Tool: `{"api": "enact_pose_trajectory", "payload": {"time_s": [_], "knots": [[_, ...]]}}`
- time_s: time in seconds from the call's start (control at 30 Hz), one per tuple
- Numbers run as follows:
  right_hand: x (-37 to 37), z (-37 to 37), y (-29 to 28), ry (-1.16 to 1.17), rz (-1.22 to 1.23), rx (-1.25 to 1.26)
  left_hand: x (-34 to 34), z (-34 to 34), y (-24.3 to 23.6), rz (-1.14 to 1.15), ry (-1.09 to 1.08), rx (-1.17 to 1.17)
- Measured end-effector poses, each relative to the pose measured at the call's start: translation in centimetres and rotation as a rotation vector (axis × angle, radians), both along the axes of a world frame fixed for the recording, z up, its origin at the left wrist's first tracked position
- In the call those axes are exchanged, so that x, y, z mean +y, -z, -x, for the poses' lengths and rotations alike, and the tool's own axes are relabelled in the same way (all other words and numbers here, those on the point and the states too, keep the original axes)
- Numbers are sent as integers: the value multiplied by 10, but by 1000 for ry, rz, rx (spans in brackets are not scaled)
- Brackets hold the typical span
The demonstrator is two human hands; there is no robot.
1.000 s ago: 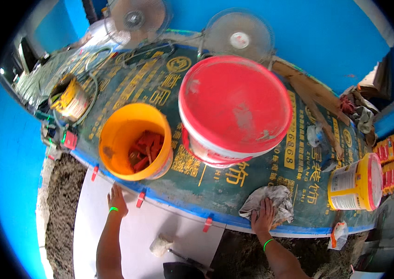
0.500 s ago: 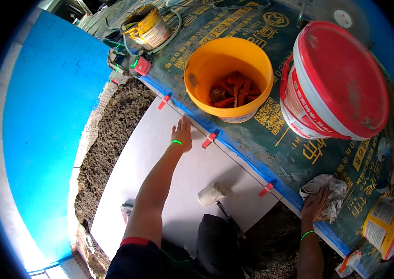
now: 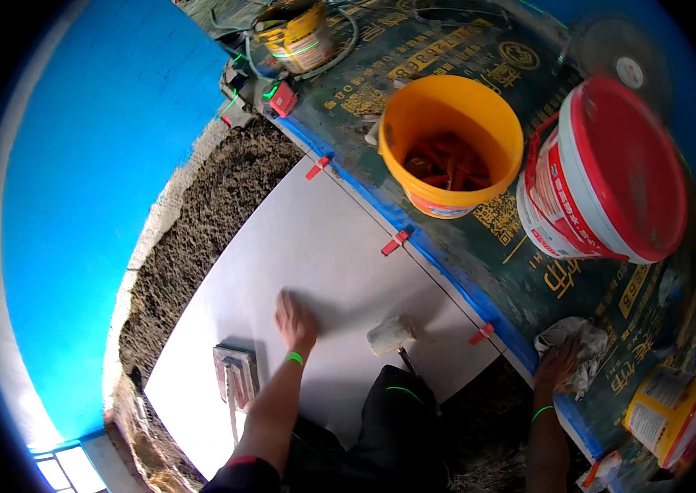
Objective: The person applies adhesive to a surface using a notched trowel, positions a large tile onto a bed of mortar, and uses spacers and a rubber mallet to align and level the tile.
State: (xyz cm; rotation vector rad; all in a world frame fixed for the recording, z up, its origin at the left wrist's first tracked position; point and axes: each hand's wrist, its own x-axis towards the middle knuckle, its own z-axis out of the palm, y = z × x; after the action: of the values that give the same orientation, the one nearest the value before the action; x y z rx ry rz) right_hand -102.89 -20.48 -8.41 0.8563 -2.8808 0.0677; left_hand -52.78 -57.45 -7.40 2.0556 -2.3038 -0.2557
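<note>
left hand [image 3: 294, 322] lies flat, fingers spread, palm down on the white tile [image 3: 315, 271], holding nothing. right hand [image 3: 560, 366] rests on a crumpled rag [image 3: 571, 345], fingers curled over it; i cannot tell whether it is truly gripping or just pressing.

the tile sits on a bed of dark mortar [image 3: 200, 238], which shows along its far-left side. its right edge runs just beside a blue-edged covered floor [image 3: 479, 246], with red clips [image 3: 395, 242] set in the joint between them.

on the tile near my left hand: a trowel [image 3: 235, 374] just to the left, a rubber mallet [image 3: 390, 335] to the right.

on the covered floor: orange bucket [image 3: 451, 148] with red pieces inside, and a white tub with a red lid [image 3: 603, 172] beside it. both well apart from the hands.

handling, my judgement: tile looks large, stiff, heavy, glossy, so likely slippery under a palm and brittle at corners. i would press with a flat hand near the middle, or shift it from the edges, not the corners. rag is soft and light, pinch anywhere.
</note>
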Motion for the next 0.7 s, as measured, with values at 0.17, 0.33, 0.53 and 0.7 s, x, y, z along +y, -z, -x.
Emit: {"api": "enact_pose_trajectory", "payload": {"time_s": [0.17,0.33,0.53,0.7], "knots": [[-7,10,-27,206,607,-711,107,-42,16,171,-539,-59],[-150,-213,-105,-526,-85,-820,115,-64,5,146,-575,-117],[-198,-232,-62,-618,-343,-884,108,-45,-8,61,-596,-63],[-268,-266,-90,-617,-230,-687,107,-55,-11,67,-585,-48]]}}
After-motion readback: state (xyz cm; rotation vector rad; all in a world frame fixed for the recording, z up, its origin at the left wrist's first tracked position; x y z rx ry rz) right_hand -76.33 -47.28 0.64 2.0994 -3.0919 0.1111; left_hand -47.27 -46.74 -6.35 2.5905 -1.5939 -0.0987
